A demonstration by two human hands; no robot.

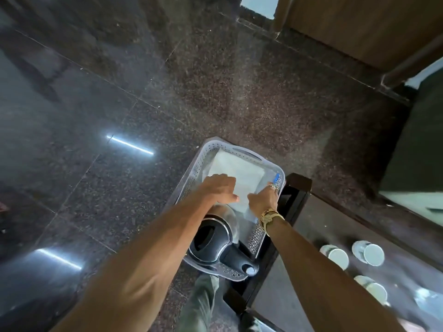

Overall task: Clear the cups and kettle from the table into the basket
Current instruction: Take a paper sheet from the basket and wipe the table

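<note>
A grey perforated plastic basket (211, 148) stands on the floor beside the dark table (311, 236). A black-lidded kettle (213, 238) sits in the basket's near end. A white folded cloth (236, 171) lies on the basket's floor. My left hand (220, 188) hovers flat over the cloth, fingers spread, holding nothing. My right hand (263, 200), with a gold watch at the wrist, rests at the basket's right wall; its fingers are partly hidden, and what they touch is unclear. Three white cups (335, 256) (369, 254) (372, 289) stand on the table at the right.
Polished dark granite floor (119, 104) surrounds the basket. A wooden door or cabinet (359, 27) stands at the top right, and a dark piece of furniture (417, 144) at the right. My trouser leg (201, 305) is below the basket. A small blue item (277, 177) sits at the basket's right rim.
</note>
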